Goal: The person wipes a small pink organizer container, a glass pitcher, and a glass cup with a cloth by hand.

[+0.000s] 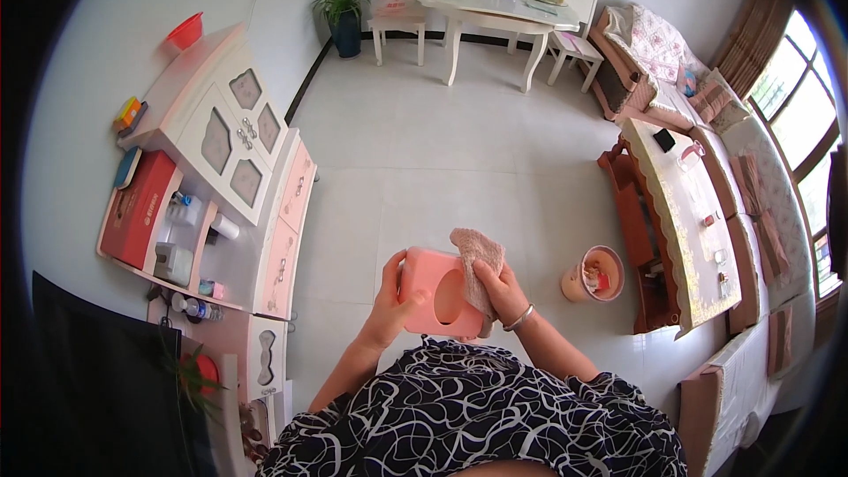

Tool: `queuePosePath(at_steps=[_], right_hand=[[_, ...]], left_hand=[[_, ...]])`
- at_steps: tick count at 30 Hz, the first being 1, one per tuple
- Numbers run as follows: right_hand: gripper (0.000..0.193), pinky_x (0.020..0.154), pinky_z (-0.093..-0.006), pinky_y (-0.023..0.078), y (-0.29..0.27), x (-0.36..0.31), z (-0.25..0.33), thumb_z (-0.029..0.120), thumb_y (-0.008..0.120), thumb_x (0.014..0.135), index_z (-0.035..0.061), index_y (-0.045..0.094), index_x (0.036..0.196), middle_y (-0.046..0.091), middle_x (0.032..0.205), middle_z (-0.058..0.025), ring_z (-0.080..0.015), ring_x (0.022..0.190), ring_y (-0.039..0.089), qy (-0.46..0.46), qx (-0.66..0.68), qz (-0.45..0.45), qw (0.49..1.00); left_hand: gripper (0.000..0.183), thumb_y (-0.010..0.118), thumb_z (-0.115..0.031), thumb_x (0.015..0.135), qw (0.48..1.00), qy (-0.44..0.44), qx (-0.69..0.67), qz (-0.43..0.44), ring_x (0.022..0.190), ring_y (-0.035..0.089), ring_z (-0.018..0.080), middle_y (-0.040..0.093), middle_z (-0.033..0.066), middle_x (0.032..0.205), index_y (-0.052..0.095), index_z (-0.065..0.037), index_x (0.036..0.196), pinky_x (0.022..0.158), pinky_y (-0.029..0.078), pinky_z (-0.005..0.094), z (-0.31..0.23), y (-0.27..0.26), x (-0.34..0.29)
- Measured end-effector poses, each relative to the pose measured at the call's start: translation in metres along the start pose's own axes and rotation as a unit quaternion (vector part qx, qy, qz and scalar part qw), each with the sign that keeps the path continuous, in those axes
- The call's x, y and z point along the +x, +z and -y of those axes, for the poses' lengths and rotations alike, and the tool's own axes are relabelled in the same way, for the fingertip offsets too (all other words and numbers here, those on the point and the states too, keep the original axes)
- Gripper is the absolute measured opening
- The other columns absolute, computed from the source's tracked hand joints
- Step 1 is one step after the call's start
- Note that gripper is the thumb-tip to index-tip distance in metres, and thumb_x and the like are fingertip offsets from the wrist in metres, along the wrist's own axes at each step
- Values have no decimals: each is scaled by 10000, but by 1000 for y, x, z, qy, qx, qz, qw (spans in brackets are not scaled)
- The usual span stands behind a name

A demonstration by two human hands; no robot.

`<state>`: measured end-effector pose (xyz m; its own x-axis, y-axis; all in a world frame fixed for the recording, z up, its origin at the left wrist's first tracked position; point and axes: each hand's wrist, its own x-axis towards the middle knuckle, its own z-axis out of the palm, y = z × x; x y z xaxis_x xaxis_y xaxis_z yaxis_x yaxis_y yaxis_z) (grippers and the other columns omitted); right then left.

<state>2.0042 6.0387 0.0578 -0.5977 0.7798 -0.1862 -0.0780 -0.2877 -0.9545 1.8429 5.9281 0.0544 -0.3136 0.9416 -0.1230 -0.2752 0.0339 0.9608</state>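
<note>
Head view: the left hand (389, 300) grips the rigid, light-looking pink plastic box with an oval opening (435, 293) by its side; the right hand (500, 290) presses a soft pink cloth (478, 258) against it.

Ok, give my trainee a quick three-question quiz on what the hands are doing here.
1. True or false: the left hand grips the pink box by its side.
2. What does the right hand press on the box? A) a sponge B) a pinkish cloth C) a brush
3. What stands on the floor to the person's right, by the long low table?

Key: 1 true; 2 B; 3 a round pink bin.
</note>
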Motion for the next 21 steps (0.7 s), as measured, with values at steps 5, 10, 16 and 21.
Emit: queuePosePath(at_steps=[5, 10, 16, 21], right_hand=[[403, 795, -268, 420, 8, 1, -2, 238, 510, 839, -8, 416, 1145, 520, 1029, -64, -118, 917, 490, -39, -95, 62, 993], [444, 778, -262, 408, 8, 20, -1, 360, 406, 882, -15, 453, 1115, 544, 975, -70, -115, 890, 484, -7, -131, 30, 991], [439, 827, -357, 398, 5, 22, -16, 316, 412, 871, -5, 386, 1170, 544, 1011, -204, -331, 961, 520, -27, -330, -43, 943], [469, 882, -385, 374, -17, 32, -15, 259, 460, 843, -38, 355, 1190, 451, 1133, -260, -388, 1041, 455, -126, -362, -68, 921]], left_hand=[[521, 548, -142, 782, 997, 12, 29, 72, 980, 447, 136, 465, 58, 1052, 321, -58, 1243, 871, 360, 302, -8, -16, 4], [370, 516, -132, 816, 993, -24, -106, -39, 888, 504, 134, 494, 70, 1015, 400, -20, 1149, 744, 441, 264, 14, -2, 18], [342, 549, -147, 817, 961, 0, -196, -192, 841, 481, 124, 473, 69, 961, 413, -28, 1108, 701, 438, 254, 28, 4, 48], [333, 552, -188, 819, 959, 10, -163, -233, 840, 475, 126, 471, 73, 952, 408, -37, 1078, 691, 436, 253, 26, 19, 87]])
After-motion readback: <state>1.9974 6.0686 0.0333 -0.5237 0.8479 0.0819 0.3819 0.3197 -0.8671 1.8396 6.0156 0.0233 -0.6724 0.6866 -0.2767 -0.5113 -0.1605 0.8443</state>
